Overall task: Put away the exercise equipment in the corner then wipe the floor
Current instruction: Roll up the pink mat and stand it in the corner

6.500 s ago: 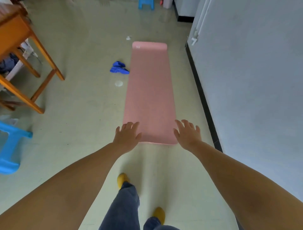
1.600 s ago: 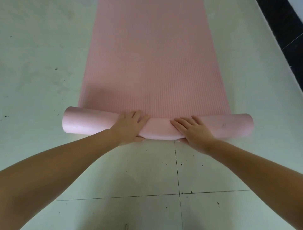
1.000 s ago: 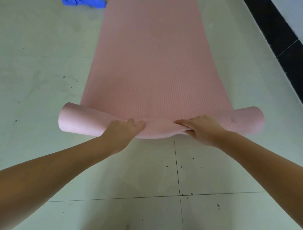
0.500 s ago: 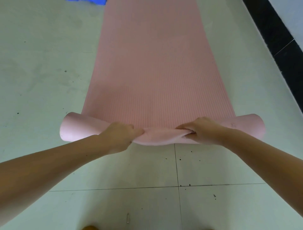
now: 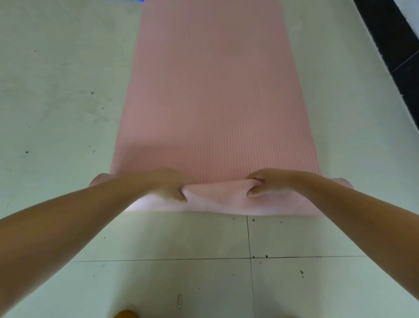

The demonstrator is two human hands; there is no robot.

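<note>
A pink exercise mat lies flat on the pale green tiled floor, stretching away from me. Its near end is curled into a loose roll across the width. My left hand grips the roll left of centre, fingers tucked over its top and thumb underneath. My right hand grips it right of centre the same way. The roll's left end is mostly hidden behind my left forearm. Between my hands the roll is pinched and creased.
A black skirting strip runs along the wall at the far right. A sliver of blue cloth shows at the top edge, left of the mat. A yellow shoe tip sits at the bottom edge. The floor is speckled with dirt.
The flat mat's near end has been curled into a roll. Over the last second both hands have closed tighter on it and the roll has advanced slightly up the mat.
</note>
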